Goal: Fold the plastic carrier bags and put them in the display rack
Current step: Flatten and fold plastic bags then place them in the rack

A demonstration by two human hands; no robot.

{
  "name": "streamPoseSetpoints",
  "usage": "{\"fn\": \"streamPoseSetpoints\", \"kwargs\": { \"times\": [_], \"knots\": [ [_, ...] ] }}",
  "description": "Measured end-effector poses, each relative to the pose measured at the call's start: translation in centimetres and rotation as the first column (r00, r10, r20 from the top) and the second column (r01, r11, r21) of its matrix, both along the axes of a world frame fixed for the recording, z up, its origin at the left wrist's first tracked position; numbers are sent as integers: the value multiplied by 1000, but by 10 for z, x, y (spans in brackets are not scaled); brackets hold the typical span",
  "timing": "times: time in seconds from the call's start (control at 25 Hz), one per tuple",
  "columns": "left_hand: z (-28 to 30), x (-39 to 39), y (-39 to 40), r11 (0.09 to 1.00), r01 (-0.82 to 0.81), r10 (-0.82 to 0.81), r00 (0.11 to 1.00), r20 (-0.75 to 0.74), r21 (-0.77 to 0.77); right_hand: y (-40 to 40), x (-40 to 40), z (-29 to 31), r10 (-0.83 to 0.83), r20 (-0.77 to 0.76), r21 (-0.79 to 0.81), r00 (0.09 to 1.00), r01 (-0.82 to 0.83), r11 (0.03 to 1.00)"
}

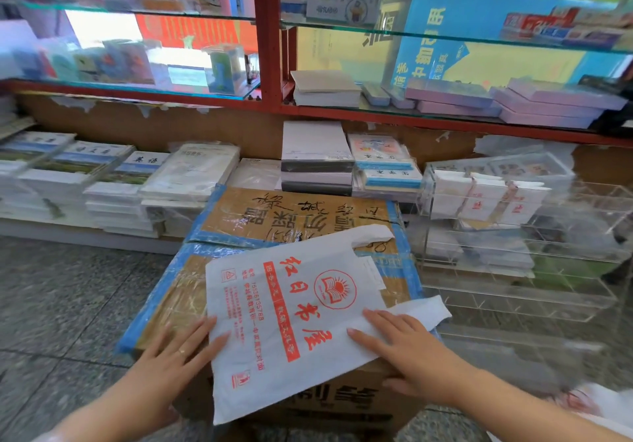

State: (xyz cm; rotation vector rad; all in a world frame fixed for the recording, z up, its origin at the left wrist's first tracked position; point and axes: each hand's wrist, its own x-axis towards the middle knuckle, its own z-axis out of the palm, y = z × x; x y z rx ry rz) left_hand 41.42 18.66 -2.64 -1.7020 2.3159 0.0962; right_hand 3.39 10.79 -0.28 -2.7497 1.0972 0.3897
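**Handling the carrier bag before the first fold**

The carrier bag [294, 308] lies flat on the taped cardboard box [274, 215], set at a slant. Its bottom corner overhangs the box's near edge, and its two handle loops point toward the far right corner and the right edge.

Expect thin, very light, limp film. It will likely slide on the box's glossy tape and lift in any draught, so keep it pinned flat as you work. It should crease easily but may spring open unless each fold is pressed down.

Your left hand [178, 352] rests with fingers straight at the bag's left edge, fingertips on the film. Your right hand [404, 345] lies flat, fingers extended, pressing the bag near its lower handle. Neither hand grips anything.

Take hold at a long side edge or at the handle loops, then fold across the printed face.

The bag is white and faintly wrinkled, with red characters, a red round book emblem and red banner strips.

The clear display rack [513, 253] stands just beside the box's right edge, some compartments already holding folded bags.
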Motion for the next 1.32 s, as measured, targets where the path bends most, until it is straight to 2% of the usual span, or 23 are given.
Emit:
{"fn": "streamPoseSetpoints", "kwargs": {
  "times": [0.04, 0.08, 0.12, 0.2, 0.24, 0.32, 0.36, 0.4, 0.48, 0.52, 0.56, 0.6, 0.64, 0.72, 0.8, 0.88, 0.96, 1.0, 1.04, 1.08, 1.16, 1.24, 1.32],
  "knots": [
    [-6, -2, -6, 1000, 4, -7, 993, -119, -26, 4, 0, -2, 15, 35, -57, 999, -13, 998],
    [-15, 2, -11, 1000, 14, -9, 978, -208, 25, 7, -1, -2, 7, 24, -61, 1000, -5, 998],
    [1, -15, -14, 993, 57, -26, 959, -283, 101, 9, -1, -4, 3, 58, -86, 998, 2, 996],
    [11, -26, -14, 997, 75, -58, 916, -396, 29, 16, 1, 0, 29, 150, -84, 988, -17, 996],
    [5, -25, -17, 996, 44, -71, 899, -433, -71, 15, 3, 10, 7, 184, -43, 983, 1, 999],
    [6, -24, -24, 989, -112, 148, 794, -590, 98, 8, -2, 31, -78, 176, 57, 981, 69, 996],
    [5, -24, -30, 954, -229, 298, 651, -698, 194, 2, -5, 40, -121, 208, 105, 971, 101, 989],
    [12, -27, -33, 897, -357, 412, 462, -786, 261, -6, -8, 50, -170, 244, 131, 955, 141, 981],
    [21, -31, -40, 788, -471, 481, 70, -874, 396, -28, -15, 73, -273, 282, 204, 920, 220, 954],
    [27, -36, -49, 738, -516, 491, -33, -870, 436, -41, -16, 84, -321, 289, 236, 902, 258, 937],
    [27, -35, -51, 700, -554, 488, -88, -868, 450, -56, -17, 92, -362, 295, 252, 884, 294, 922],
    [30, -36, -55, 684, -570, 491, -100, -866, 454, -72, -17, 96, -391, 305, 251, 868, 323, 913],
    [28, -34, -58, 658, -605, 513, -75, -855, 448, -90, -16, 96, -407, 322, 231, 855, 346, 909],
    [19, -31, -64, 648, -669, 543, 69, -837, 365, -122, -11, 83, -462, 332, 196, 822, 419, 887],
    [15, -31, -71, 635, -726, 564, 203, -800, 263, -146, -6, 63, -554, 249, 152, 794, 533, 833],
    [12, -29, -76, 629, -743, 570, 242, -785, 228, -153, 3, 44, -589, 171, -35, 789, 603, 797],
    [11, -29, -78, 629, -743, 579, 251, -776, 228, -145, 23, 30, -502, 383, -235, 775, 608, 759],
    [10, -29, -79, 636, -740, 572, 265, -776, 216, -136, 40, 26, -373, 517, -269, 771, 560, 784],
    [10, -30, -82, 640, -741, 571, 284, -770, 202, -127, 62, 25, -235, 582, -262, 778, 453, 852],
    [10, -32, -84, 640, -748, 568, 309, -763, 174, -117, 85, 25, -112, 549, -243, 828, 286, 927],
    [15, -36, -87, 634, -761, 582, 356, -731, 135, -102, 123, 20, 57, 312, -153, 948, -10, 988],
    [16, -37, -89, 636, -764, 598, 403, -693, 105, -100, 140, 5, 52, 147, -43, 988, -46, 998],
    [17, -37, -91, 635, -766, 638, 445, -628, 102, -102, 138, -14, -18, 91, 38, 996, 15, 999]
  ]
}}
